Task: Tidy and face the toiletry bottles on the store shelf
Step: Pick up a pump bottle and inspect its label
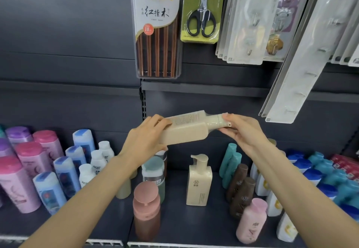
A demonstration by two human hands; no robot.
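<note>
While held sideways above the dark shelf [174, 226], 1 beige pump bottle [186, 131] sits between 2 hands, printed back label up, well apart from the bottles below. Beneath it: 1 matching beige pump bottle [199, 181] upright, 3 brown bottles [238, 183], 2 teal bottles [230, 162], 1 terracotta bottle [146, 209], 1 pink bottle [252, 220]. Left hand [144, 141] wrapped round the base end, thumb under, fingers over the top; right hand [242, 129] pinching the pump head, both forearms reaching up from below.
</note>
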